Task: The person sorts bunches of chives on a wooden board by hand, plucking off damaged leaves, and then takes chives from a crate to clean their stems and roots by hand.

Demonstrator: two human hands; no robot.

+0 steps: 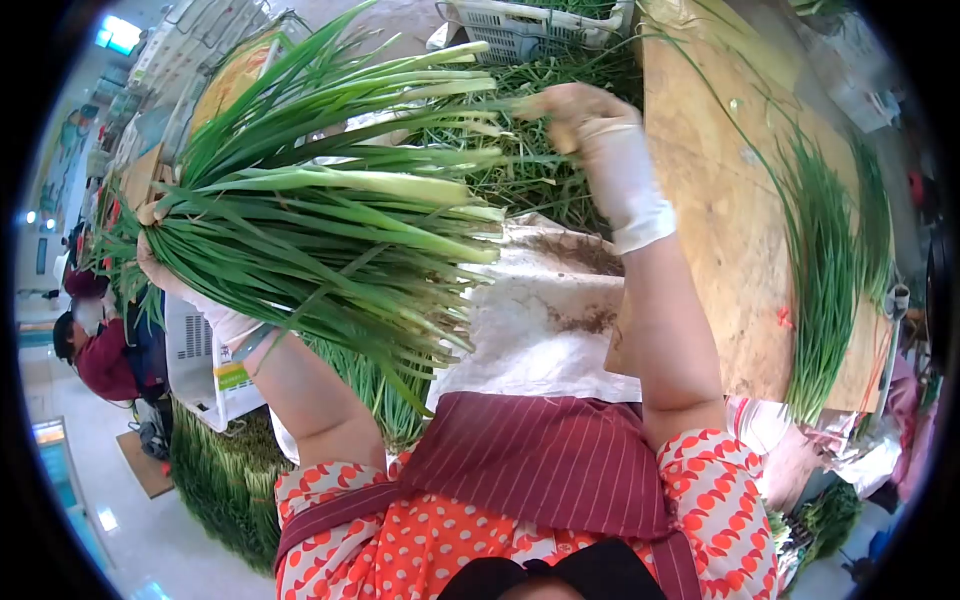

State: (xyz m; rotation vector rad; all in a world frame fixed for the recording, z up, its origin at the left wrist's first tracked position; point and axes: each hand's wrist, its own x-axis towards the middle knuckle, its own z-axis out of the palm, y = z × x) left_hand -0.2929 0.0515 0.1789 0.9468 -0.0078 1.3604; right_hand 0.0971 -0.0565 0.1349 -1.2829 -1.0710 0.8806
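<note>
My left hand [165, 268], in a pale glove, is closed around the leafy end of a big bunch of chives [330, 215]. The bunch fans out to the right, its pale cut stem ends level with my lap. My right hand [595, 125], gloved in white, is raised beside the upper stem ends. Its fingers are pinched together on thin chive strands at the edge of the bunch, slightly blurred. Below both hands, a soil-stained white cloth [545, 330] covers my lap.
Loose green trimmings [535, 175] lie heaped ahead, by a white crate [510, 38]. On the right, more chives [825, 270] rest on a wooden board [700, 200]. At left are another white crate [205, 375], stacked chive bundles [230, 490] and a person in maroon [105, 362].
</note>
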